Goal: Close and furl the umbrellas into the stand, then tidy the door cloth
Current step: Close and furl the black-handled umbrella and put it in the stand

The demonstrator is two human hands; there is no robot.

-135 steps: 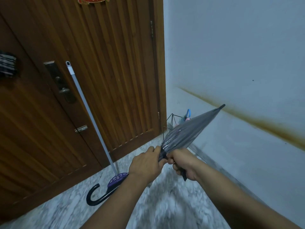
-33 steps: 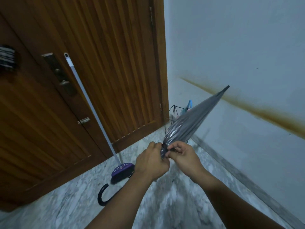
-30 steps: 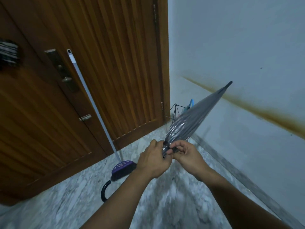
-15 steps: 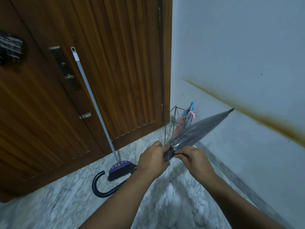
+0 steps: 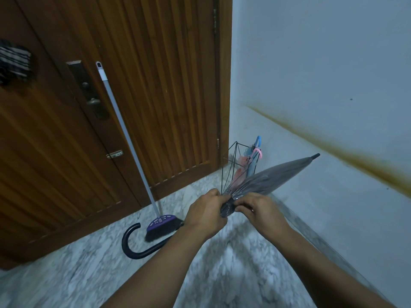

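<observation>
— Head view. Step in hand?

— Furling, by the look of it. Left hand [image 5: 205,213] wrapped round the gathered base of the grey umbrella [image 5: 270,180]; right hand [image 5: 261,211] pinching the same bunched fabric from the other side, probably at the tie strap, though too small to tell. Canopy folded, tip pointing up and away to the right of both hands. Curved black handle [image 5: 133,243] trailing below and left of the left wrist, close over the floor.

— Next move?

— Likely fastening the wrap, then swinging the tip down into the wire stand [image 5: 232,165] just beyond the hands. Narrow opening, and already holding a pink umbrella [image 5: 243,167] and a blue umbrella [image 5: 254,161], so careful aim needed to slide in beside them.

— Door cloth?

— Striped cloth [image 5: 13,61] hanging on the wooden door [image 5: 155,74], far up and left of the left hand. Untouched, it seems.

— Room and surface?

— Marbled grey floor [image 5: 66,274] underfoot. Broom [image 5: 131,138] leaning on the door, bristles just left of the left hand. Pale wall [image 5: 322,63] to the right, crossed by a brown stain [image 5: 355,158].
</observation>
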